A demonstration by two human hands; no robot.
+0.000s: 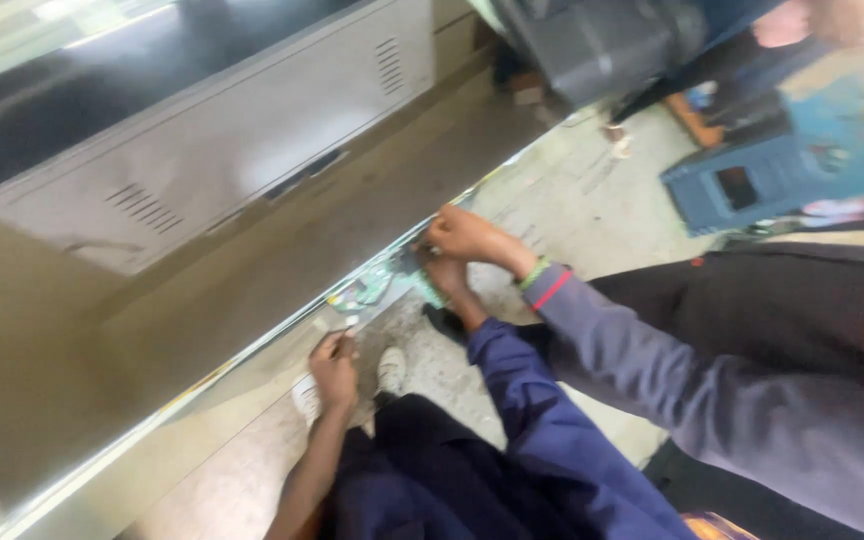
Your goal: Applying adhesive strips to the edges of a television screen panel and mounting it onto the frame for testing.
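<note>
The picture is tilted and blurred. My left hand (335, 368), on a bare arm, is raised to a long shiny metal edge (252, 350) and pinches a small white piece (348, 322) at its fingertips. My right hand (446, 278), in a blue sleeve, reaches the same edge beside a small greenish flat piece (364, 290). A co-worker's hand (472, 240), in a grey sleeve with green and red wristbands, lies over my right hand and hides part of its fingers. Below are my dark trousers and white shoes (390, 368).
A grey metal cabinet (252, 140) with vent slots fills the upper left behind the brown surface. A blue box-shaped device (752, 185) and a dark grey housing (592, 45) stand on the speckled concrete floor (592, 200). The co-worker's dark trousers fill the right.
</note>
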